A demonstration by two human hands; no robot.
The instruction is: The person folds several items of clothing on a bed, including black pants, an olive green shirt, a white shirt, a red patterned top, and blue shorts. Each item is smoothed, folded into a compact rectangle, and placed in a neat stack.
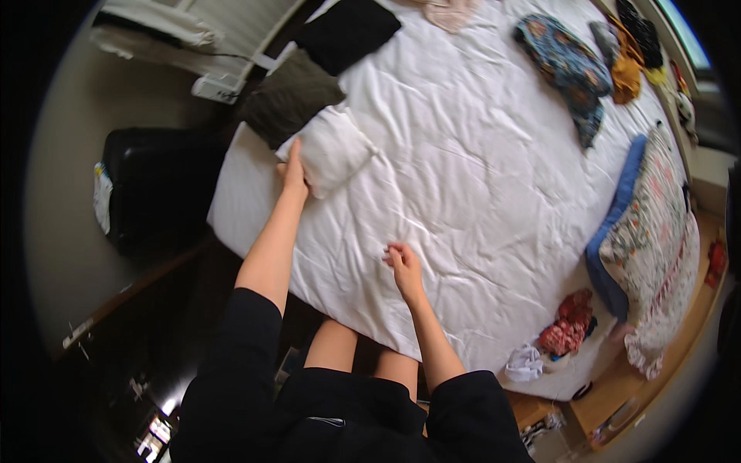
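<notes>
My left hand point(295, 172) grips the near left edge of a white folded cloth garment point(338, 151) on the bed. That garment rests against a dark olive folded garment point(295, 95), and beyond it a black folded garment point(350, 32) completes the row along the bed's left side. My right hand point(405, 263) hovers over or lightly rests on the white bedding point(463, 173); which of the two I cannot tell. Its fingers are loosely curled, with nothing visible in them.
Blue patterned fabric point(564, 66) and a mustard garment point(627, 75) lie at the far right. Floral pillows point(648, 231) line the right side. Red patterned cloth point(567, 330) sits near a white bundle point(524, 363). A black suitcase-like object point(162, 185) stands left of the bed.
</notes>
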